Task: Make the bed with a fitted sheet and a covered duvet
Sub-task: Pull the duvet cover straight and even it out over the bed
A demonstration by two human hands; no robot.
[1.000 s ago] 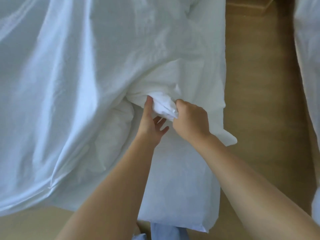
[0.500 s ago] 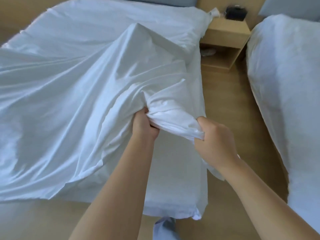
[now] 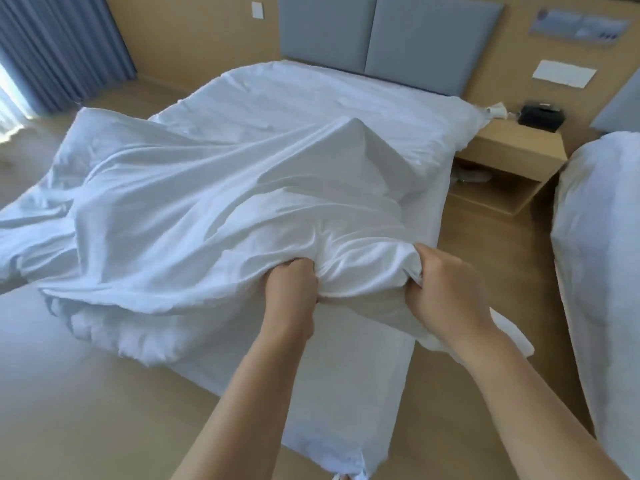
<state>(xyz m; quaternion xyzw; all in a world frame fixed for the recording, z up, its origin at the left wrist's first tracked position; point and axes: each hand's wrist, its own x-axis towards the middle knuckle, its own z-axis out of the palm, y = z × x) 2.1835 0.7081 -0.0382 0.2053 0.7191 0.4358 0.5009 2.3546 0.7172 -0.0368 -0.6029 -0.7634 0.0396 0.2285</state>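
Both hands are clutching the near edge of the white duvet (image 3: 207, 220): the left hand (image 3: 289, 289) is bunching a fistful of cloth, and the right hand (image 3: 446, 292), at its 3 o'clock, is curling tight round the corner. The duvet is lying rumpled across the bed (image 3: 346, 95), peaking toward 12 o'clock and spreading toward 9 o'clock. A wooden nightstand (image 3: 512, 150) is standing at 2 o'clock, a 2nd bed (image 3: 606, 237) at 3 o'clock.

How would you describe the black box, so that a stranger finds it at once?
Start at the grey headboard, then go right to the wooden nightstand. The black box stands on its top at the back edge, the only dark thing there.
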